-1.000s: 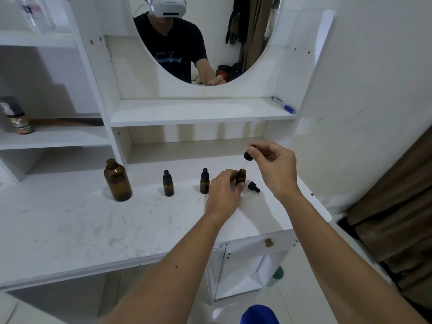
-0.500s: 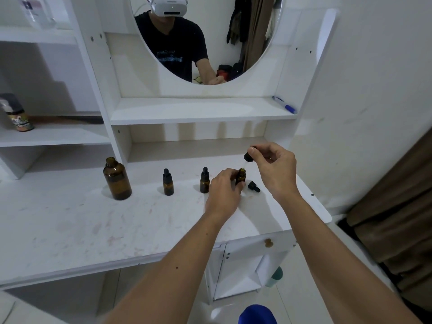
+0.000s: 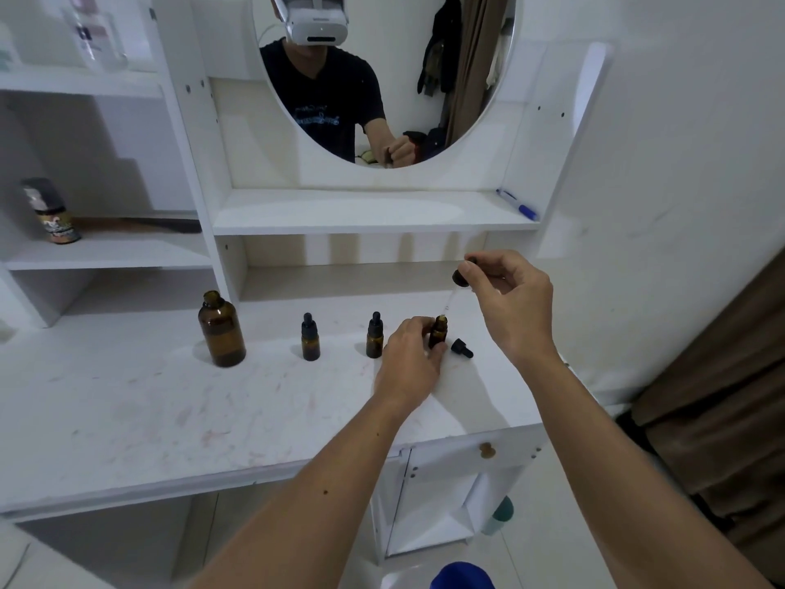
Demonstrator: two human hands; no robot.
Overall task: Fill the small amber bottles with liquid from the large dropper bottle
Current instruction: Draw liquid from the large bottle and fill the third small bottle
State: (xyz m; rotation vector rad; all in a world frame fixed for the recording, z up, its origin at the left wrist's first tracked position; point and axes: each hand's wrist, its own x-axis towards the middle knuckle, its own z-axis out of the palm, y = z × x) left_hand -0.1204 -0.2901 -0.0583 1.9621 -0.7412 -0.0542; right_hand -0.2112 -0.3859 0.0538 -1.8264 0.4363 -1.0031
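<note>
The large amber bottle (image 3: 221, 329) stands uncapped at the left of the white desk (image 3: 170, 410). Two small capped amber bottles (image 3: 310, 343) (image 3: 374, 341) stand in a row to its right. My left hand (image 3: 410, 361) grips a third small amber bottle (image 3: 438, 332), open at the top and upright on the desk. My right hand (image 3: 509, 303) pinches the black bulb of the dropper (image 3: 461, 277); its glass pipette slants down with the tip just above the open bottle's mouth. A small black dropper cap (image 3: 461, 348) lies on the desk right of that bottle.
A mirror (image 3: 382, 78) hangs above a shelf holding a blue pen (image 3: 519, 205). A dark can (image 3: 51, 212) stands on the left shelf. The desk's right edge is near my right wrist, with a cabinet and its knob (image 3: 487, 450) below.
The dropper tip has risen slightly, from in the bottle's mouth to just above it. Both hands stay in place.
</note>
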